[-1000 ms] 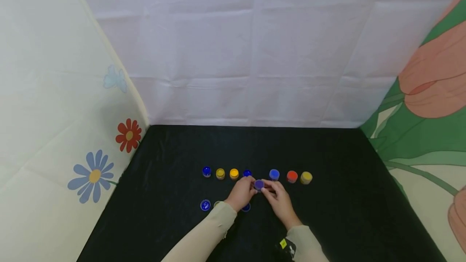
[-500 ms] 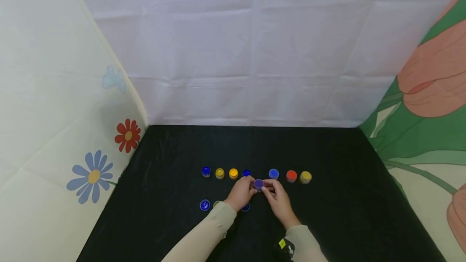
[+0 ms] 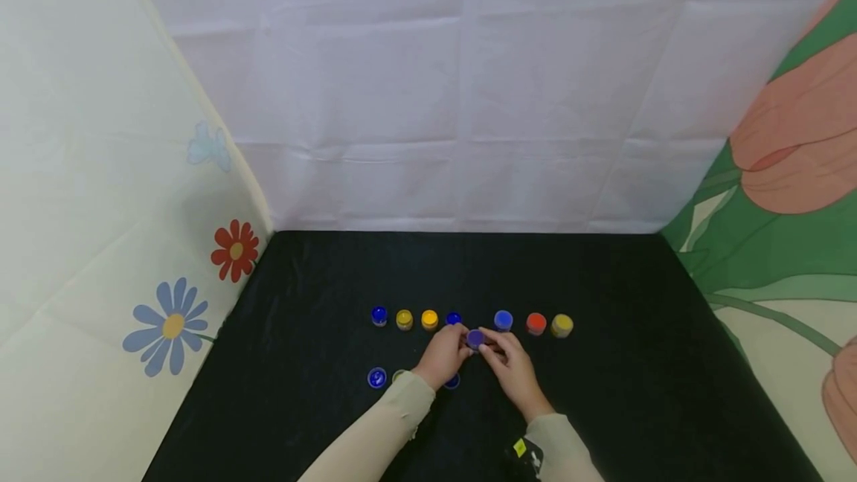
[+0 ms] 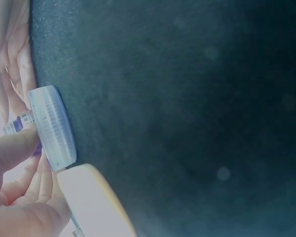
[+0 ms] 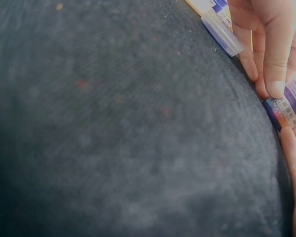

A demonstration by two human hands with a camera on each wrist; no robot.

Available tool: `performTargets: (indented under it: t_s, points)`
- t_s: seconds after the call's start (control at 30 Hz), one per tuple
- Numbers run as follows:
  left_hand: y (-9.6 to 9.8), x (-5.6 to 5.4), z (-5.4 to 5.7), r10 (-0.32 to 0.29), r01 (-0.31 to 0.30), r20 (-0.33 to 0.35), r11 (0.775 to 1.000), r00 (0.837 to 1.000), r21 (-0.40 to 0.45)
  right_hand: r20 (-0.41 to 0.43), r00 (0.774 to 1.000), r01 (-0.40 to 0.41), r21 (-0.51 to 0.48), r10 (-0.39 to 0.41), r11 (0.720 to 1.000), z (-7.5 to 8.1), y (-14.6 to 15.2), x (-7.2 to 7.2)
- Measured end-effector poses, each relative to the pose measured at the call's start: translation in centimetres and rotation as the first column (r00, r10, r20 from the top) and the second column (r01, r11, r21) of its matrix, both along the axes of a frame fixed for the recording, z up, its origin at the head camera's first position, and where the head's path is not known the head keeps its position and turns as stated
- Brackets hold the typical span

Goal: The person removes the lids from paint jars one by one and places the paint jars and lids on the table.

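Nearest, pale sleeves point(image 3: 410, 396) cover the forearms, and a black device with a yellow sticker point(image 3: 520, 448) sits at the right cuff. Beyond the cuffs, on the black-covered tabletop point(image 3: 643, 393), lie a round blue lid point(image 3: 377, 378), a mostly hidden yellow-rimmed piece point(image 3: 398, 375) and a dark blue lid point(image 3: 452, 381) beside the left wrist. Past these, the left hand point(image 3: 442, 355) and right hand point(image 3: 514, 370) each have their grip closed, thumb and fingers pinching the purple jar point(image 3: 475, 339) between them; I cannot tell whether its base touches the cloth. Just behind runs a row: blue jar point(image 3: 379, 316), mustard jar point(image 3: 405, 320), orange-yellow jar point(image 3: 430, 320), a second blue jar point(image 3: 453, 317) partly behind the left hand, then light-blue-topped point(image 3: 504, 320), red-topped point(image 3: 535, 323) and yellow-topped jars point(image 3: 562, 326). Farthest hangs a creased white sheet point(image 3: 428, 95).
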State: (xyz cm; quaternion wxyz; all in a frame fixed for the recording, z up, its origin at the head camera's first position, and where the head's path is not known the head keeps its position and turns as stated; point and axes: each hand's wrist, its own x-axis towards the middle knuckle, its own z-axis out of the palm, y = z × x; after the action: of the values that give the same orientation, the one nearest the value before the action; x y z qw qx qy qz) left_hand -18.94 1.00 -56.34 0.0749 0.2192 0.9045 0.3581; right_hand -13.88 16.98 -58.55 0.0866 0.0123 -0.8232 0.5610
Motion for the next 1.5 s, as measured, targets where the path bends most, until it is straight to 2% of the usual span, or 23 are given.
performTargets:
  t_s: [0.43,0.6,0.83,0.97,1.13,1.17,1.5]
  points:
    - [0.03,0.16,0.31,0.003,-0.003,0.013,1.000,1.000,-0.006,0.023,0.999,0.029,-0.016,-0.029,0.999,-0.05,-0.22,-0.23]
    - [0.00,0.14,0.10,0.003,-0.003,0.012,1.000,1.000,-0.015,0.010,1.000,0.029,-0.024,-0.029,0.999,-0.10,-0.23,-0.04]
    - [-0.05,0.16,0.12,-0.003,0.003,0.003,1.000,1.000,-0.009,0.047,0.998,0.035,-0.057,-0.032,0.998,0.01,-0.19,-0.03]
    - [-0.13,0.29,0.25,-0.016,0.016,-0.035,1.000,0.999,0.004,0.025,0.999,0.029,-0.015,-0.029,0.999,-0.01,-0.11,-0.08]
    - [-0.04,0.35,0.52,-0.013,0.012,-0.037,1.000,0.999,-0.011,-0.014,0.999,0.030,0.085,-0.029,0.996,-0.08,0.04,-0.11]
    - [-0.02,0.32,0.56,-0.006,0.006,-0.016,1.000,1.000,-0.014,-0.017,0.999,0.028,0.088,-0.027,0.996,-0.15,0.04,-0.13]
    - [0.07,0.21,0.41,0.005,-0.005,0.002,1.000,1.000,-0.013,0.007,0.999,0.032,-0.009,-0.032,0.999,-0.26,-0.14,-0.10]
